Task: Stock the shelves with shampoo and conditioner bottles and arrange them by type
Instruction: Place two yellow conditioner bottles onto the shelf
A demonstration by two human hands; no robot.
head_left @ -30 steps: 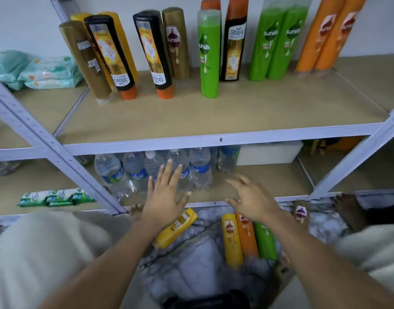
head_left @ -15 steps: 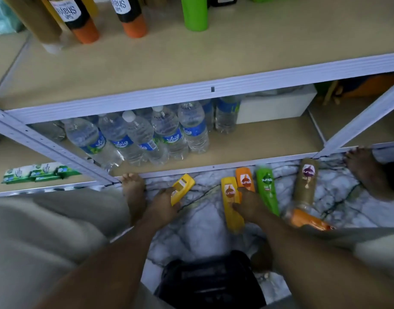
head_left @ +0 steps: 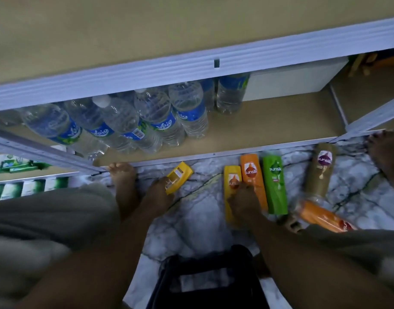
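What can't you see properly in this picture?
Head view:
- Right hand covers the lower parts of the yellow bottle and orange bottle; which it grips is unclear.
- Left hand hides one end of the slanted yellow bottle; grip unclear.
- Water bottles: some tops behind the shelf rail.
- Black thing: cut by the bottom edge.

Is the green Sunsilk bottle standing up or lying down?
Lying down. The green Sunsilk bottle lies flat on the marble floor, label facing up, beside the orange Sunsilk bottle.

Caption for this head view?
Left hand grips a slanted yellow bottle; right hand touches the yellow Sunsilk bottle on the marble floor.
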